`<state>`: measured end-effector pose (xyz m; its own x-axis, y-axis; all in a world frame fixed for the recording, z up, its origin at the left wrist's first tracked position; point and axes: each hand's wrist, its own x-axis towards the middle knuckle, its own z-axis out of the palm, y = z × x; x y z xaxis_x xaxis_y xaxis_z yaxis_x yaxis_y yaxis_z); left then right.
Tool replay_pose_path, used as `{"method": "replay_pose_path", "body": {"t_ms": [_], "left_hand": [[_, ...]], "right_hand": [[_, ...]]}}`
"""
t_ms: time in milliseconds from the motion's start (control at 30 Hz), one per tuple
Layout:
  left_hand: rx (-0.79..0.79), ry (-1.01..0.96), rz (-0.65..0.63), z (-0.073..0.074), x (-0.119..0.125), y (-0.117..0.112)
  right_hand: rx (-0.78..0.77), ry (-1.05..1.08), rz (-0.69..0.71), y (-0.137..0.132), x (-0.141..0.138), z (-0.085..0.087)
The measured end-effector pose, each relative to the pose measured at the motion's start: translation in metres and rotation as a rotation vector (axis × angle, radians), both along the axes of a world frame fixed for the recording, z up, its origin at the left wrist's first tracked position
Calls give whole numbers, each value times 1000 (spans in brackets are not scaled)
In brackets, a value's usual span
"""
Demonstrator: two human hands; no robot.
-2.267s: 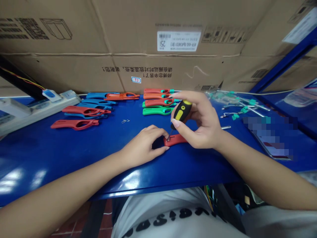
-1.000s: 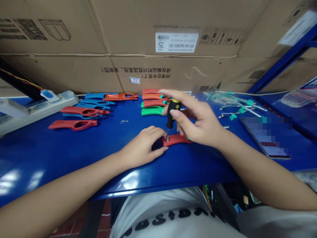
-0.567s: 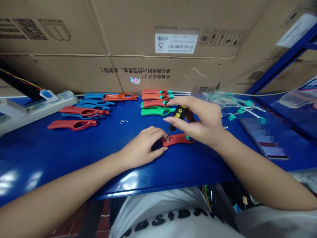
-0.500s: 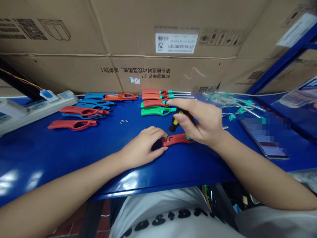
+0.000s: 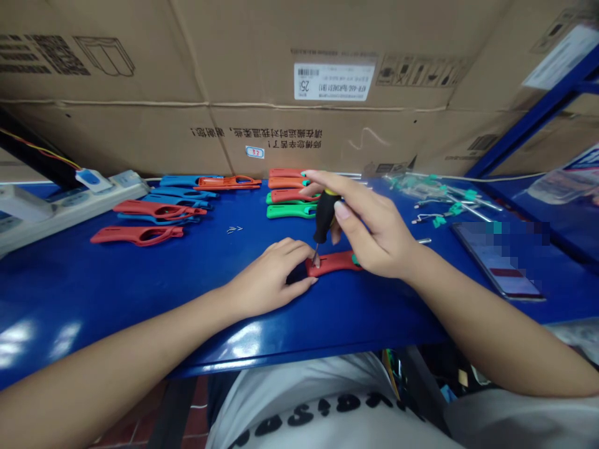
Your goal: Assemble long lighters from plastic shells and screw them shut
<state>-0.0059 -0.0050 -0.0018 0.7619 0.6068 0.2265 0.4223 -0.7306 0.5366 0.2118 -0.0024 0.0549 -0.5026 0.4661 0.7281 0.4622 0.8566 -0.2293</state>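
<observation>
While the left grip point(image 5: 269, 279) holds the rounded end of a smooth red plastic handle point(image 5: 336, 263) on the glossy blue surface point(image 5: 365, 318), the right grip point(image 5: 380, 236) clasps a stubby black-and-yellow screwdriver point(image 5: 324, 219), its slim metal shaft point(image 5: 316, 251) meeting the handle at that same end. Beyond lie slender metal pieces point(image 5: 234, 229), then curved red, blue and orange casings point(image 5: 119, 235) with looped openings to the left, red and green handles point(image 5: 287, 212) grouped centrally, and, rising behind everything, creased, printed cardboard point(image 5: 163, 78).

Cardboard point(image 5: 154, 140) backed the blue table point(image 5: 116, 280).
Red floor tiles point(image 5: 198, 421) showed below; a blue beam point(image 5: 528, 121) slanted at the right; white glare point(image 5: 65, 338) lay on the table.
</observation>
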Motion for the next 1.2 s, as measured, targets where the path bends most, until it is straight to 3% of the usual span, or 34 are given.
{"method": "replay_pose_path", "body": {"t_ms": [100,233,433,600,767,967,1133,1200], "left_hand": [[4,2,3,-1,0,0],[-2,-5,-6,-1,1,0],[-11,11,4,0,1,1],[-9,4,-2,0,1,1],[-27,-6,-12,1,0,0],[-15,10,-19,1,0,-1],[-22,8,-24,2,0,-1],[5,11,-28,2,-1,-1]], "right_hand": [[-24,17,12,0,0,0],[114,32,-69,-1,1,0],[-80,-6,-6,1,0,-2],[-12,-12,-160,3,2,-3],[-177,-10,-44,3,3,-2],[-20,25,-93,2,4,-2],[-164,30,46,0,2,-1],[-94,37,45,1,3,-1]]}}
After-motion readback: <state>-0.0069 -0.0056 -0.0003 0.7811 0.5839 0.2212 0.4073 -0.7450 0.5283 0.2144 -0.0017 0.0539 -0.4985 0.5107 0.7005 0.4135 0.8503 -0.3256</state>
